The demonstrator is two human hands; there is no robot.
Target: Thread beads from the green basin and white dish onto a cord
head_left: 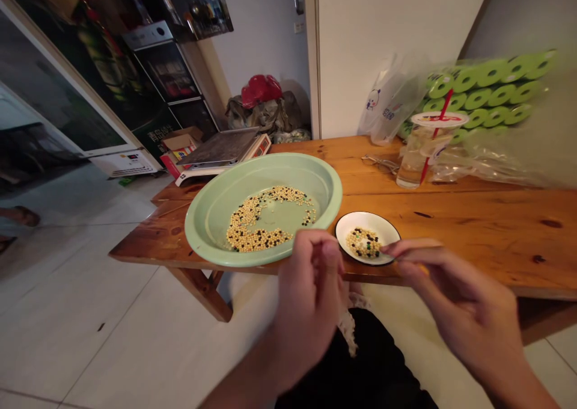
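My right hand (464, 298) is at the right rim of a small white bowl (345, 224) with a dark edge. Its thumb and index finger are pinched together at the rim; what sits between them is too small to name. In the bowl lie small round yellow and dark pieces (362, 242), like beads or beans, with a few green ones. My left hand (309, 295) is curled closed in front of the large pale green basin (211, 207); whatever its fingers hold is hidden. More yellow and dark round pieces (256, 239) lie in the basin, spread in a curve.
Behind the basin a flat scale (220, 150) stands on the wooden table (473, 222). A clear drink cup (412, 162) with a red straw is at the back right. Beyond it are a plastic bag (390, 105) and a pack of green rolls (489, 96).
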